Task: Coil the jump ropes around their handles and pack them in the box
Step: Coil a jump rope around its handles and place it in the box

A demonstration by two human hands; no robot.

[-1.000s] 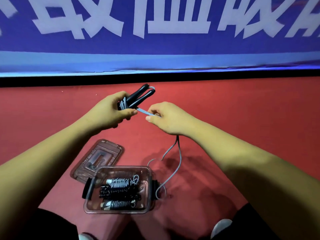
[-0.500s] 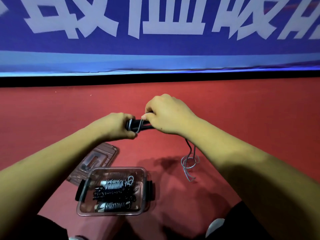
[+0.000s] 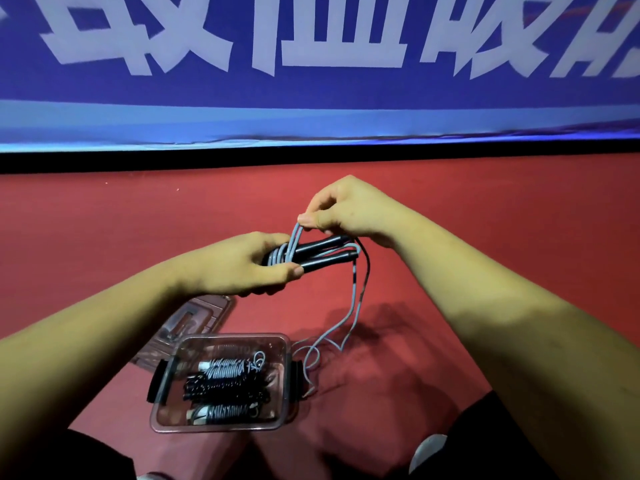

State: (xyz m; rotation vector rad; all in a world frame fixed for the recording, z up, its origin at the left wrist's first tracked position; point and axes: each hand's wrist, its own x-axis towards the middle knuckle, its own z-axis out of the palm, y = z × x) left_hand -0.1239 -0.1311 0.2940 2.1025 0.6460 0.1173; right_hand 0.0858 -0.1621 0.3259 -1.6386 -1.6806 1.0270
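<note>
my left hand (image 3: 242, 268) is gripping two black tubular handles (image 3: 325, 252); my right hand (image 3: 349, 209) is pinching one grey cord loop (image 3: 296, 233). three coiled ropes (image 3: 225, 386) are lying in one clear rectangular box (image 3: 225, 427).

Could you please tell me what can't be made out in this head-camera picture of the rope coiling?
Head view: the near ends of the black handles are hidden in the left hand.
Head view: the left forearm covers part of the lid.
Head view: the top edge cuts off the banner lettering.
Head view: the loose end of the rope fades into shadow beside the box.
</note>
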